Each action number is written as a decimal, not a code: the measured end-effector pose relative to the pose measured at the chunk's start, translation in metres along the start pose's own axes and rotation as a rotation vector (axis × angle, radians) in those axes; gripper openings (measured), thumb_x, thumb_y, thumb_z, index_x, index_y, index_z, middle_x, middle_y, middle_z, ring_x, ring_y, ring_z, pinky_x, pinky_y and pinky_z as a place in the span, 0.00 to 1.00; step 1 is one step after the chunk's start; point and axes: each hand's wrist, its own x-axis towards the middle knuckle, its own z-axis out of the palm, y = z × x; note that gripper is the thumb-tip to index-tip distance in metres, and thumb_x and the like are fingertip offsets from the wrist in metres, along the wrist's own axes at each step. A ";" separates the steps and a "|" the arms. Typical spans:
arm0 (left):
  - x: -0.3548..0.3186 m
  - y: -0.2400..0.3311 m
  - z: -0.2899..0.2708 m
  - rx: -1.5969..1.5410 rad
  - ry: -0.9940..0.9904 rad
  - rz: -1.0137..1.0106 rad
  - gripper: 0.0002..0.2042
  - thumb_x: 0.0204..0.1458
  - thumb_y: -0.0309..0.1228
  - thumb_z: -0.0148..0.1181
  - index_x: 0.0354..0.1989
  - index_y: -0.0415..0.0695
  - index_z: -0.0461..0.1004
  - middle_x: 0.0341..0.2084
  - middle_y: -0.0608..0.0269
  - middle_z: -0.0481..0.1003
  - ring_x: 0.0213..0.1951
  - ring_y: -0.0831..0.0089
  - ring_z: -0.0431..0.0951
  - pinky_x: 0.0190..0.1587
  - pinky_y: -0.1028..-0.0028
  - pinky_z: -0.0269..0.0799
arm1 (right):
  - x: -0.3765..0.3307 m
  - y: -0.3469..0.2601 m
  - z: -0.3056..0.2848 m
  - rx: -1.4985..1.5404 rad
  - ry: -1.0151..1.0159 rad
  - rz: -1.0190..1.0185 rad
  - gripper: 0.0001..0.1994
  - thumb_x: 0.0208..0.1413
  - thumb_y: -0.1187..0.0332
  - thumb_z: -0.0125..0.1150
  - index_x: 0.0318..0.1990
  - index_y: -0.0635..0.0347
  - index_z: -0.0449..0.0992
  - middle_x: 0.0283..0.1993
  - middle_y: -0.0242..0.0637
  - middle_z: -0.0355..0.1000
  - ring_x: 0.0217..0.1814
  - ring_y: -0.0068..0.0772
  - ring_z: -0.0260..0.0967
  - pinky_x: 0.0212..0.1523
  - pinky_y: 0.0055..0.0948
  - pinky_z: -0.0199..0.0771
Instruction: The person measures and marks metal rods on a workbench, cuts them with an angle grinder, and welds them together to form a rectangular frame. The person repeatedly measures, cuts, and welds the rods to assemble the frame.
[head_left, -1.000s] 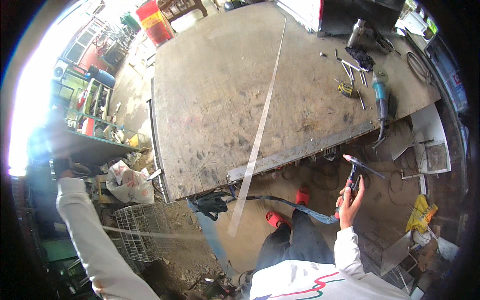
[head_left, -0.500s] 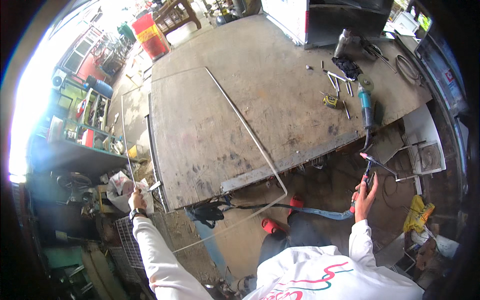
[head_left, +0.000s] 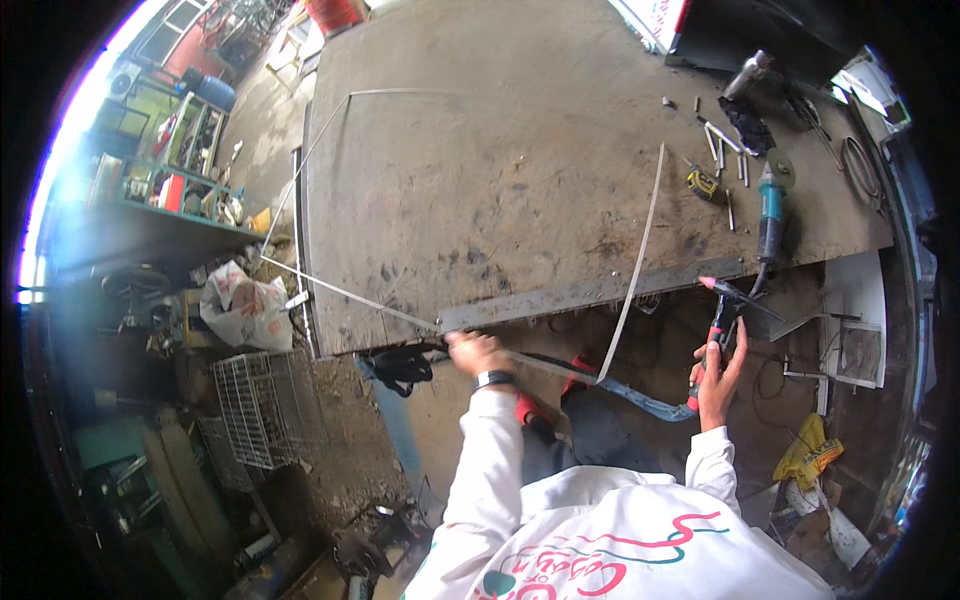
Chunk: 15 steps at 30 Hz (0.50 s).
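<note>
- Left hand [head_left: 472,352] at the table's [head_left: 500,180] near edge, grip clenched on a thin metal rod frame [head_left: 340,295]; fingers hard to make out.
- Frame runs from the grip both ways: left and up over the table's left edge, right then up onto the table top.
- Right hand [head_left: 718,375] off the table's near right edge, clenched on a red-handled torch [head_left: 722,320]; tip detail unclear.
- Grinder [head_left: 770,205] and tape measure [head_left: 703,184] lie on the table's right part.
- Wire basket [head_left: 262,405] below the table's left corner, contents unclear.

Single head-worn fisheye, looking down, workbench [head_left: 520,190] close; rim probably warped, dim.
</note>
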 end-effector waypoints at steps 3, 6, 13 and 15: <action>0.003 -0.101 0.013 -0.179 0.077 0.008 0.18 0.69 0.50 0.50 0.28 0.55 0.65 0.18 0.71 0.65 0.19 0.70 0.66 0.20 0.67 0.63 | -0.004 -0.001 -0.003 -0.028 -0.055 -0.021 0.30 0.74 0.68 0.54 0.79 0.47 0.52 0.34 0.37 0.74 0.19 0.18 0.63 0.18 0.22 0.66; -0.058 -0.148 0.065 0.215 0.136 -0.049 0.11 0.69 0.42 0.53 0.48 0.49 0.70 0.37 0.62 0.79 0.41 0.67 0.80 0.40 0.68 0.78 | -0.013 0.004 -0.006 -0.070 -0.046 -0.011 0.30 0.74 0.68 0.54 0.79 0.48 0.53 0.35 0.38 0.74 0.20 0.18 0.64 0.19 0.22 0.67; -0.075 -0.088 0.033 0.912 -0.660 -0.227 0.19 0.69 0.36 0.61 0.63 0.39 0.77 0.54 0.56 0.82 0.49 0.69 0.82 0.53 0.70 0.77 | -0.038 0.026 0.018 -0.092 -0.090 0.080 0.29 0.74 0.68 0.54 0.79 0.49 0.54 0.35 0.38 0.73 0.20 0.19 0.64 0.19 0.23 0.68; -0.069 -0.038 0.038 1.180 -0.612 0.330 0.12 0.62 0.28 0.68 0.52 0.40 0.84 0.47 0.61 0.83 0.45 0.71 0.82 0.52 0.71 0.77 | -0.047 0.026 0.029 -0.064 -0.092 0.122 0.30 0.73 0.68 0.55 0.79 0.49 0.54 0.36 0.37 0.74 0.20 0.19 0.64 0.20 0.22 0.68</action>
